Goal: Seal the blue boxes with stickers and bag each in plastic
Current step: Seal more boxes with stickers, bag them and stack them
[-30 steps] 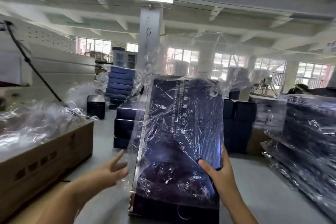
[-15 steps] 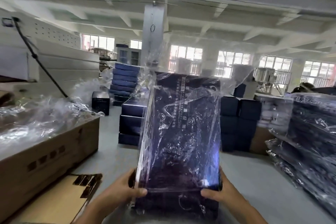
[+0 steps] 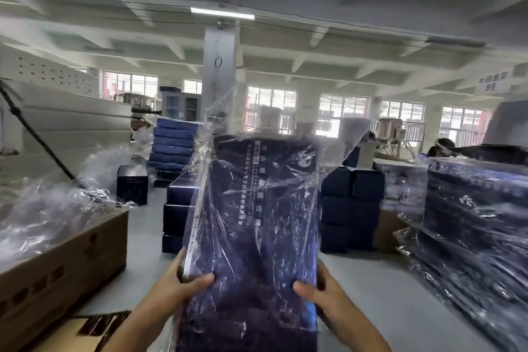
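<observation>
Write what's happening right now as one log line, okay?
step: bagging | left hand: grips dark blue flat box | right hand: grips same box | clear plastic bag: around box, loose above its top

A dark blue box (image 3: 257, 223), printed with pale lettering, is held upright at its lower corners, tilted slightly, and is sheathed in a crinkled clear plastic bag (image 3: 228, 123) whose loose end is seen standing above its top edge.

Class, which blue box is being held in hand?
The upright, plastic-bagged box at centre, gripped by left hand and right hand; the other boxes sit stacked.
</observation>
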